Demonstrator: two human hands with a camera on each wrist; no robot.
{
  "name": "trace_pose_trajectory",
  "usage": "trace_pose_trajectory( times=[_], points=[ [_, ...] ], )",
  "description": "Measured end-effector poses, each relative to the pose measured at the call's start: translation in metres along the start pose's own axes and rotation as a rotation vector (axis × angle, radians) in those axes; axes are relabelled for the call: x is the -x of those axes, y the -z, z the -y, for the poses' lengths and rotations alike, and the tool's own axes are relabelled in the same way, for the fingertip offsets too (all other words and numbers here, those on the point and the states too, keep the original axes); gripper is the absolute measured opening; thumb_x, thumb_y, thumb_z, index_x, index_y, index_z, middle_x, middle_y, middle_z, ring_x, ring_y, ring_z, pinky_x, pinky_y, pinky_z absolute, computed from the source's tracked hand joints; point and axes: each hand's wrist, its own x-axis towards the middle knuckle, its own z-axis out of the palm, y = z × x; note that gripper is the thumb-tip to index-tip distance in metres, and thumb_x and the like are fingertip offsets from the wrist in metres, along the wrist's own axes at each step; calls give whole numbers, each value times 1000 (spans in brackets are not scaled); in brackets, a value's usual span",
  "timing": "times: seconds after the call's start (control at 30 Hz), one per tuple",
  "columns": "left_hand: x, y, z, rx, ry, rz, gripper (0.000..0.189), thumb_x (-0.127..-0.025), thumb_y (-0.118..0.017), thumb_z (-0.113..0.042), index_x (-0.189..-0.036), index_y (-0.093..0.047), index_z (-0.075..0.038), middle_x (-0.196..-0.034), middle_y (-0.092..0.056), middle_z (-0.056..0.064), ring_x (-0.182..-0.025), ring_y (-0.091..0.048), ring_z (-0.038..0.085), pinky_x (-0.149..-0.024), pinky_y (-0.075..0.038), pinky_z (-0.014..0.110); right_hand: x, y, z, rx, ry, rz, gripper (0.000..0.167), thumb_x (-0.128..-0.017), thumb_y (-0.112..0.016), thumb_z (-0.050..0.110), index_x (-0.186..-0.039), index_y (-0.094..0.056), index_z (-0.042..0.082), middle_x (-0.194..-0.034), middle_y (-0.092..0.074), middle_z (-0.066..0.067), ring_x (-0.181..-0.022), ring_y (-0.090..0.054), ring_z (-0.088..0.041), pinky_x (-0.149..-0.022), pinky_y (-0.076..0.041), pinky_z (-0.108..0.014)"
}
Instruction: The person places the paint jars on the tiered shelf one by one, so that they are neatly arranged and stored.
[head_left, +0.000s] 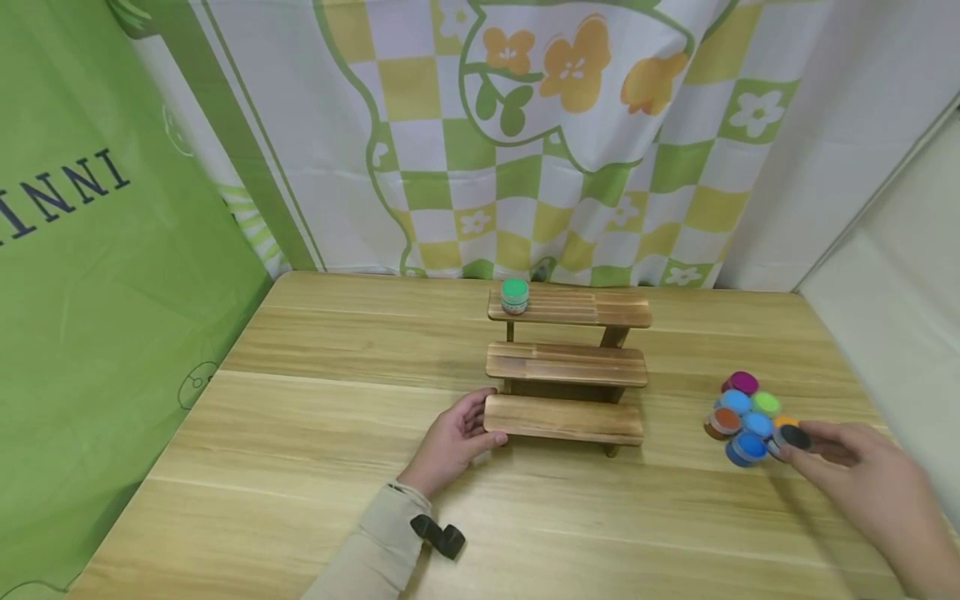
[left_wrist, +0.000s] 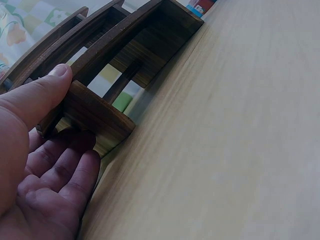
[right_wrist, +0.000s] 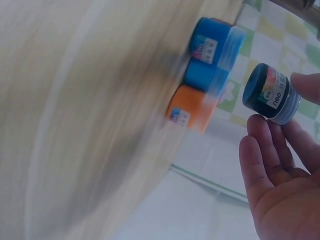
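Black fills the jar [right_wrist: 265, 92] that the right hand [head_left: 866, 483] pinches between thumb and fingers, up off the table [head_left: 300, 467]. It is near the other jars [head_left: 746, 450], which stand close together to the right of the wood rack [head_left: 566, 364]. The left hand [head_left: 453, 437] grips the low step [head_left: 570, 418] at its left end. One green jar [head_left: 514, 297] sits on the top step [head_left: 585, 307].

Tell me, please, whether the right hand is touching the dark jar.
Touching. The right wrist view shows it: the right hand holds the dark jar between thumb and fingers.
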Motion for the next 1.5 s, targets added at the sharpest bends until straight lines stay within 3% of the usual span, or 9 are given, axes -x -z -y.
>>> trace_pose_trajectory(
  times=[0.1,0.2,0.33,0.6,0.83,1.07,1.13,1.27,1.5],
  points=[
    [0,0,0,3,-1,1,68,-89,-77,-11,-148,-44,-6,-139,-58,15,-122,-60,28,-98,-53,29,2,1,7,-15,4,-26,58,-88,-76,48,-122,-67,3,-115,-69,-22,-77,-39,25,-65,-41,-23],
    [0,0,0,3,0,0,68,-89,-77,-11,-148,-44,-6,-139,-58,16,-122,-60,29,-99,-54,29,3,0,16,-43,-1,-39,58,-87,-76,49,-124,-68,6,-116,-67,-17,-77,-40,29,-62,-35,-14],
    [1,1,0,-2,0,-3,68,-89,-77,-11,-148,-44,-5,-139,-58,16,-122,-60,29,-98,-54,29,1,-1,27,-60,20,-61,57,-87,-77,47,-125,-68,6,-116,-65,-16,-78,-41,29,-61,-39,-13],
    [3,0,-4,4,-9,1,66,-90,-76,-9,-148,-45,-5,-140,-57,16,-122,-60,29,-98,-53,28,-5,-1,42,-78,87,-95,55,-87,-79,40,-124,-67,1,-117,-64,-20,-80,-40,31,-60,-35,-3],
    [2,0,-4,2,-8,0,67,-89,-76,-10,-148,-44,-5,-140,-57,16,-122,-60,29,-99,-53,27,-7,-1,52,-134,96,-109,53,-89,-78,38,-128,-66,4,-118,-62,-10,-84,-43,29,-61,-40,-1],
    [2,0,-2,-5,-13,-4,67,-89,-76,-11,-148,-44,-5,-139,-58,16,-122,-60,29,-99,-53,28,-8,-3,63,-210,125,-153,52,-88,-80,33,-128,-66,3,-108,-57,20,-88,-48,26,-67,-41,1],
    [2,0,-2,-3,-12,-4,68,-89,-77,-11,-148,-44,-5,-139,-58,16,-122,-60,29,-99,-52,28,-9,-3,65,-217,143,-162,50,-88,-80,32,-127,-67,4,-105,-57,23,-88,-48,25,-68,-40,2],
    [2,0,-2,0,-11,-1,68,-89,-77,-11,-148,-44,-5,-139,-58,16,-122,-60,29,-99,-53,27,-11,-4,70,-199,161,-164,47,-88,-80,31,-125,-68,5,-104,-60,15,-88,-47,25,-68,-40,1],
    [1,0,-1,2,-13,6,69,-89,-77,-11,-148,-43,-5,-140,-57,16,-122,-60,29,-99,-53,28,-14,-4,79,-220,202,-165,45,-88,-80,29,-124,-69,5,-105,-57,25,-90,-49,23,-71,-39,3]
  ],
)
